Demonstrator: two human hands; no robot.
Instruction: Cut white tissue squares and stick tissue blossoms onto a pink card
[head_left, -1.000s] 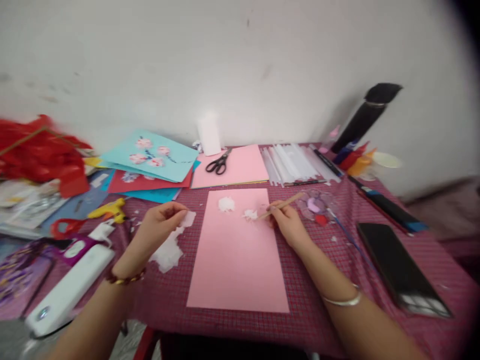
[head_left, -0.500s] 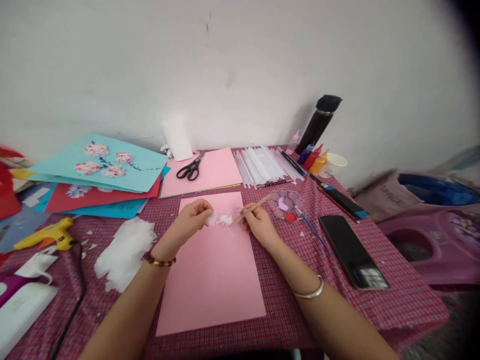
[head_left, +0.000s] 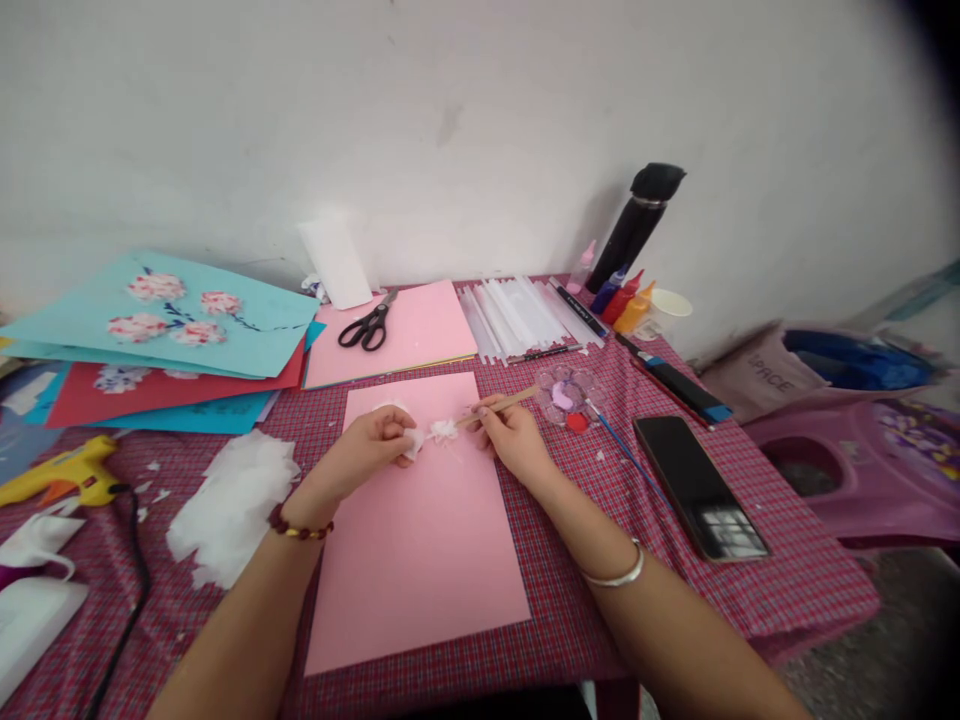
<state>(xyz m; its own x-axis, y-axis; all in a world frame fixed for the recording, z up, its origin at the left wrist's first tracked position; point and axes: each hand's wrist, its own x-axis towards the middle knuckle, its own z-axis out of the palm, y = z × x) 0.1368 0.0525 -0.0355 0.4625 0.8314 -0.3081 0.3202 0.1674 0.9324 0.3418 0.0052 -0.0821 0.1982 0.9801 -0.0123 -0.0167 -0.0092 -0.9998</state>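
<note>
A pink sheet of paper (head_left: pixel 420 560) lies upright in front of me, with a small white tissue tuft (head_left: pixel 443 430) on its upper part. My left hand (head_left: pixel 379 440) is closed on a piece of white tissue (head_left: pixel 412 446), just left of the tuft. From the other side, my right hand (head_left: pixel 506 432) pinches a thin wooden stick (head_left: pixel 517 398); its lower end reaches to the tuft. A heap of white tissue pieces (head_left: pixel 234 505) lies left of the sheet. Beside my right hand is a clear palette (head_left: pixel 568 385) with lilac and red paint, a blue brush (head_left: pixel 626 445) leaning on it.
Scissors (head_left: pixel 365 326) rest on more pink paper (head_left: pixel 420 320) at the back. Cards with tissue flowers (head_left: pixel 172 330) and a yellow glue gun (head_left: pixel 67 472) are at left. White sticks (head_left: pixel 517 318), paint bottles (head_left: pixel 622 303), a black flask (head_left: pixel 636 228) and a phone (head_left: pixel 699 487) stand or lie to the right.
My view has shifted slightly, moving the table's things a little left and up. My left hand has drawn slightly away from the tuft, and the tissue in it shows more.
</note>
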